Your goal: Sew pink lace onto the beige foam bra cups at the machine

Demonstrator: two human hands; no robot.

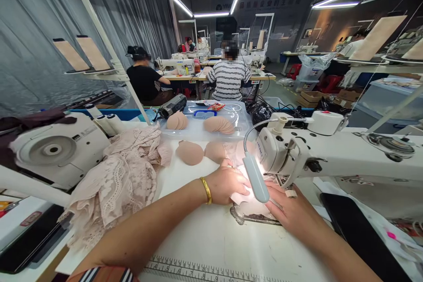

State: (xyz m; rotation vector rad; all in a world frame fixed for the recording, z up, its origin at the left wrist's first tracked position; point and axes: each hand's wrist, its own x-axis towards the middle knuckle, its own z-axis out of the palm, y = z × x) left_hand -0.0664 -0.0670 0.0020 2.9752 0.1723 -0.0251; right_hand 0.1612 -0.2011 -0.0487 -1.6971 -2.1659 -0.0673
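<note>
My left hand (228,183), with a gold bangle (205,190) at the wrist, is closed on the edge of a pale pink fabric piece (240,198) beside the sewing machine head (271,152). My right hand (287,205) lies stretched at the fabric's right side, below the needle area, with thumb and fingers apart. A grey gooseneck lamp (256,180) covers some fingertips and part of the lit fabric. Just beyond my left hand, beige moulded bra cups (190,153) lie in a row, one joined to lace.
A heap of pink lace (122,180) lies at left, beside another machine (57,145). Stacked cups rest on a clear plastic lid (193,134) ahead. A black phone (360,233) lies at right; a printed ruler (198,269) runs along the front. Two people sit ahead.
</note>
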